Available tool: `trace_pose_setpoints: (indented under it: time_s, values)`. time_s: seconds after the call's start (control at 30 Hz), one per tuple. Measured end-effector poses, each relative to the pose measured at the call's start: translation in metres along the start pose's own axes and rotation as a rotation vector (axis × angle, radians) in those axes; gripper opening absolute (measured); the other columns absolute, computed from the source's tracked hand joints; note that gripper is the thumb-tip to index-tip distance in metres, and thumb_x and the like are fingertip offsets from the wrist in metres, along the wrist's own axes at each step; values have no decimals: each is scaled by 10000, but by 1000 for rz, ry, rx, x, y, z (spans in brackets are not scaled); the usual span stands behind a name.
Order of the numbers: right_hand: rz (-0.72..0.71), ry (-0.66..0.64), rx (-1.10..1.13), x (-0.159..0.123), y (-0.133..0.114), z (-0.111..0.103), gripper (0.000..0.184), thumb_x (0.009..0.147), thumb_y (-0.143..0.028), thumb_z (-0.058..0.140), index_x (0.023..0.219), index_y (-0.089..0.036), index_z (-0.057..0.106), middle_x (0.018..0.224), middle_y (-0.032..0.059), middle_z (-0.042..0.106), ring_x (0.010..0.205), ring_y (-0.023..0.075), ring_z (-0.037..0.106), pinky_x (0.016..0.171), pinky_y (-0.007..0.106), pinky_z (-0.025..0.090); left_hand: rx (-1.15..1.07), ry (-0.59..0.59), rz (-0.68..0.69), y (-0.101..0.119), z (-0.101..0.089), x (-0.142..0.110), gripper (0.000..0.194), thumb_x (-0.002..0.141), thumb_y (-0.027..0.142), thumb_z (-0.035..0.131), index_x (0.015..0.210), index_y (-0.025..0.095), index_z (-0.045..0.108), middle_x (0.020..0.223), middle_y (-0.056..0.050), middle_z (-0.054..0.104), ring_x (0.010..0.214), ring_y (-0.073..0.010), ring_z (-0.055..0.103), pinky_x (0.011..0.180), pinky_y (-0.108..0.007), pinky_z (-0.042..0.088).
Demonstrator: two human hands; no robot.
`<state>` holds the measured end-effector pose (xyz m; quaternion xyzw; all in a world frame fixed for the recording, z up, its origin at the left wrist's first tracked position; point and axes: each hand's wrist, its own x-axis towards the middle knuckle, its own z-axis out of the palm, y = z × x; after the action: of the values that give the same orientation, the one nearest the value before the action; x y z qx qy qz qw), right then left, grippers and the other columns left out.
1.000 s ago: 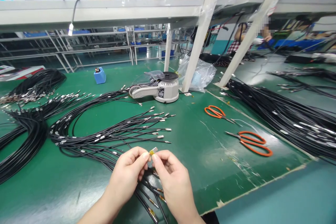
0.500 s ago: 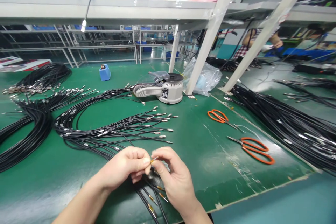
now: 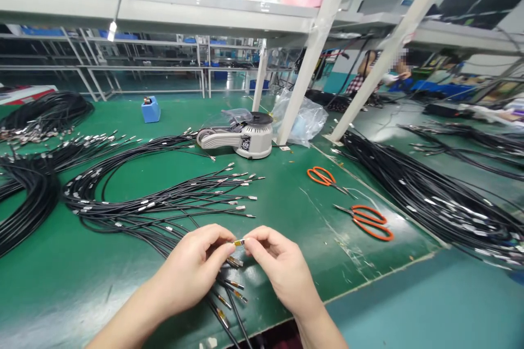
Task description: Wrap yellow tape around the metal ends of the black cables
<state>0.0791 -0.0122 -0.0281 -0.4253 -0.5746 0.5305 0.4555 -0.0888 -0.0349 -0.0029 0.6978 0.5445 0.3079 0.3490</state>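
Cable end (image 3: 238,242) between left hand (image 3: 190,264) and right hand (image 3: 284,267): shiny film-like wrap, metal tip
Cables (image 3: 141,208) left of the hands: smooth, rubbery-looking
Nearer scissors (image 3: 355,215) right of the hands: smooth handles, metal blades
Tabletop (image 3: 295,218) beneath the hands: glossy, scuffed
Dispenser (image 3: 258,142) beyond the hands: matt plastic
Bag (image 3: 309,120) beyond right hand: crinkled clear plastic

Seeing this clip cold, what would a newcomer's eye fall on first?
Probably the two orange-handled scissors, bright on the green tabletop right of centre. Next, at lower centre, the left hand pinching a small yellow-banded piece, with the fingertips of the right hand at its other end. Then the black cables with silvery tips, curving across the tabletop's left side.
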Motion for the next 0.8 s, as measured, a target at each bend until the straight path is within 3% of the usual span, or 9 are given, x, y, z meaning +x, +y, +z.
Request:
trace_pose_setpoints:
  time_s: [0.13, 0.3, 0.43, 0.63, 0.7, 0.8]
  values:
    - [-50, -24, -82, -6, 5, 1, 182, 808, -319, 613, 707, -173, 651, 680, -1, 616, 660, 142, 557, 623, 238, 455, 46, -58, 78, -2, 5, 2, 224, 910, 278, 426, 855, 216, 634, 834, -16, 652, 788, -154, 574, 719, -242, 412]
    - [6, -76, -177, -17, 15, -9, 218, 821, -339, 592, 687, -175, 644, 675, 7, 624, 643, 148, 565, 600, 236, 458, 372, -122, 214, -11, 18, 1, 306, 934, 243, 355, 751, 176, 590, 721, -32, 595, 693, -159, 532, 649, -260, 394]
    - [75, -58, -179, -20, 24, -10, 234, 808, -351, 588, 665, -168, 622, 667, 11, 622, 626, 147, 559, 560, 227, 446, 488, -181, 243, -15, 23, 2, 304, 943, 252, 342, 799, 174, 599, 734, -35, 603, 695, -164, 540, 650, -268, 396]
    - [87, -16, -125, -14, 31, -7, 226, 771, -357, 607, 645, -170, 613, 627, 6, 614, 587, 145, 546, 558, 235, 446, 641, -173, 274, -19, 26, 2, 290, 934, 219, 350, 799, 178, 603, 735, -38, 613, 694, -182, 542, 653, -289, 392]
    - [79, -12, -140, -13, 35, -7, 208, 767, -336, 606, 637, -175, 617, 630, 7, 618, 586, 146, 550, 560, 233, 446, 646, -195, 261, -17, 23, 2, 306, 932, 225, 356, 773, 179, 613, 713, -38, 617, 676, -181, 544, 641, -289, 394]
    - [69, 33, -202, -15, 50, -5, 183, 757, -306, 586, 623, -188, 630, 605, 3, 624, 542, 139, 541, 510, 220, 414, 486, -223, 181, -12, 12, 8, 277, 930, 268, 394, 841, 207, 649, 755, -22, 652, 719, -164, 573, 674, -262, 421]
